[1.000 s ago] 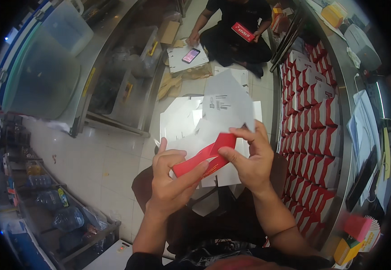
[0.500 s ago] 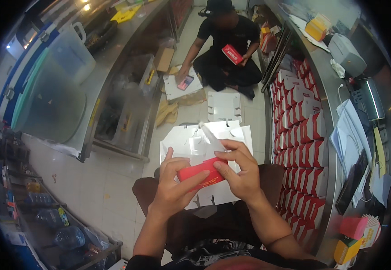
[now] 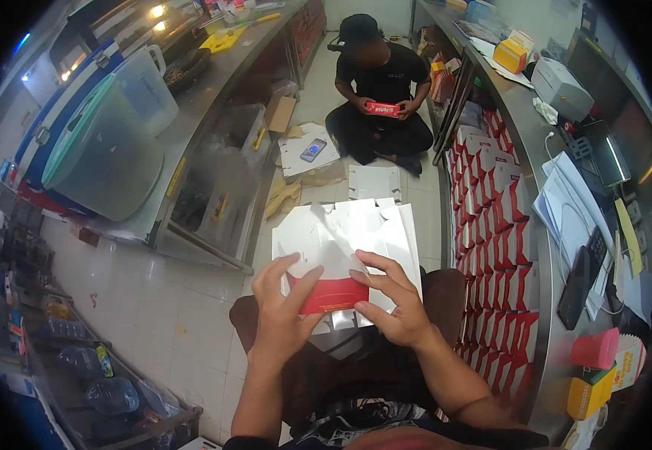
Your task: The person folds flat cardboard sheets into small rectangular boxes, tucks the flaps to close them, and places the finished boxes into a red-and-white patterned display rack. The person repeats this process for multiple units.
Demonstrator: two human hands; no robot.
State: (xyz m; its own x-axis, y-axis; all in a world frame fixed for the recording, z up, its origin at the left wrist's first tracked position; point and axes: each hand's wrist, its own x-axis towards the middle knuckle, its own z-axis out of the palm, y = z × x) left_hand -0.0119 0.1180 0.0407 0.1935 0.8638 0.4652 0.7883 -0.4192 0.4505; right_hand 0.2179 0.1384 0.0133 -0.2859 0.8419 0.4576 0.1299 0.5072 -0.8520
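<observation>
Between my hands, above my lap, is a partly folded red and white cardboard box; its red side faces me and a white flap stands up at the far side. My left hand grips its left end, thumb and fingers spread around the edge. At the right end, my right hand holds it with the thumb low and fingers along the upper edge. Beneath lies a stack of flat white box blanks with slots and tabs, partly hidden by my hands and the box.
A person sits cross-legged on the floor ahead, holding a red box. A phone lies on a white sheet nearby. Stacked red and white boxes line the right, under a counter with a pink cup. Plastic bottles stand lower left.
The box in my hands has turned from a slant to nearly level, showing a broader red side. The person ahead has drawn a hand back from the phone and now holds the red box with both.
</observation>
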